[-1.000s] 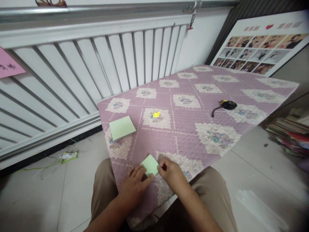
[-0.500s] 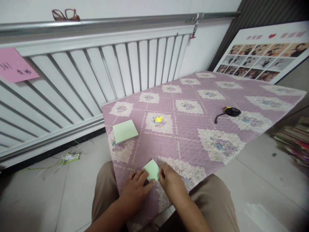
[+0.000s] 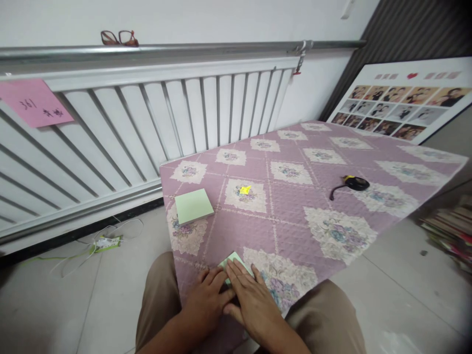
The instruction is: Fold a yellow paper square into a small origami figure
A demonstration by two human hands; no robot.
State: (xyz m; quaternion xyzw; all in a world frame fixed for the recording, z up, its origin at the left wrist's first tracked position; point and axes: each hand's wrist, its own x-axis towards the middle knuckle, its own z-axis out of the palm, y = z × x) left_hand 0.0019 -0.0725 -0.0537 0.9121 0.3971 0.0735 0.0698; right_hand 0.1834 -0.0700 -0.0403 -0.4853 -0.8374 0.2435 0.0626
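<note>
A small pale green paper square [image 3: 233,255] lies near the front of the cloth-covered table, mostly covered by my hands. My right hand [image 3: 250,297] lies flat across it, fingers stretched out and a little apart. At the paper's left edge rests my left hand [image 3: 207,297], its fingers slightly bent and touching the paper, with the thumb reaching toward my right hand. Further back on the left sits a pad of pale green sticky notes [image 3: 193,205]. A small folded yellow paper piece [image 3: 245,190] lies beyond, on a white floral patch.
The purple floral tablecloth [image 3: 250,231] runs back to a white radiator [image 3: 191,113]. A black and yellow object with a strap [image 3: 357,183] lies on the right. Glasses [image 3: 120,38] sit on the pipe. A power strip [image 3: 106,243] is on the floor.
My right hand has gone from pinching the paper's right edge to lying flat over it. My left hand stays at the left edge. The view has tilted slightly upward.
</note>
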